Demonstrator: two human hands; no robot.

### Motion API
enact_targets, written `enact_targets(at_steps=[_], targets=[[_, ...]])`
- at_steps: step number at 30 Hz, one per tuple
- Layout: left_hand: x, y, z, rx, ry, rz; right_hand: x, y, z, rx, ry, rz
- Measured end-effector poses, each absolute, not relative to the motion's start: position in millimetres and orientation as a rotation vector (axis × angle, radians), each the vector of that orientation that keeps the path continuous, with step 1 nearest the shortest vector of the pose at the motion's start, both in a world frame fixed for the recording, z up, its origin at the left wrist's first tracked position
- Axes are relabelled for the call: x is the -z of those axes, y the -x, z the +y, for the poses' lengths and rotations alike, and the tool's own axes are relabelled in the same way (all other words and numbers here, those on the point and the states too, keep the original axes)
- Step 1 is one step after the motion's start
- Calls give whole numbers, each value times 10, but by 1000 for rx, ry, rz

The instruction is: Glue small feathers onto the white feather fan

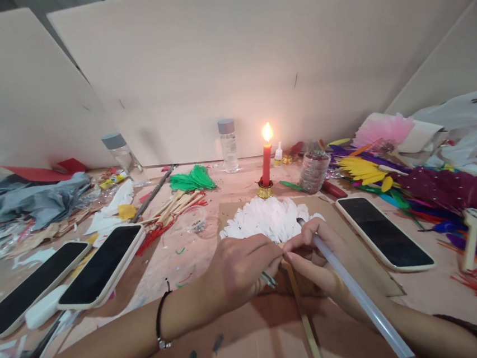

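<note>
A white feather fan (263,220) lies on a piece of brown cardboard, its thin wooden handle (305,324) pointing towards me. My left hand (241,269) is closed, fingertips pinched at the base of the feathers where the handle begins. A small greyish tip (269,280) pokes out beneath its palm; I cannot make out what it belongs to. Meeting it at the same spot, my right hand (319,255) pinches with thumb and finger. A long translucent glue stick (359,291) with a dark end is held in that right hand, slanting down to the right.
Beyond the fan a lit red candle (266,166) stands in a gold holder. Phones (385,232) lie on both sides. Behind are a clear bottle (229,146), green feathers (192,179) and wooden sticks (178,210). Coloured feathers (364,169) and a maroon fan (438,193) crowd the right.
</note>
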State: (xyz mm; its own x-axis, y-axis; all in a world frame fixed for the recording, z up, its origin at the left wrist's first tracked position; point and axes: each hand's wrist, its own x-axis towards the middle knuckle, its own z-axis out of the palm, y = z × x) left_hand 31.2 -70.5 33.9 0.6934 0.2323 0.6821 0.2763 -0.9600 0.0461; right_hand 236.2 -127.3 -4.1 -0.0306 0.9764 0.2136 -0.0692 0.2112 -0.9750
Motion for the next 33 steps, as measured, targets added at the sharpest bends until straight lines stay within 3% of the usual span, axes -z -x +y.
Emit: enact_targets(at_steps=[16, 33], targets=[[-388, -266, -689, 921, 2919, -346, -117, -2409, -1200, -1197, 1056, -1342], [-378, -354, -774, 1140, 3022, -396, 18, -2301, -1269, -1255, 839, -1275]])
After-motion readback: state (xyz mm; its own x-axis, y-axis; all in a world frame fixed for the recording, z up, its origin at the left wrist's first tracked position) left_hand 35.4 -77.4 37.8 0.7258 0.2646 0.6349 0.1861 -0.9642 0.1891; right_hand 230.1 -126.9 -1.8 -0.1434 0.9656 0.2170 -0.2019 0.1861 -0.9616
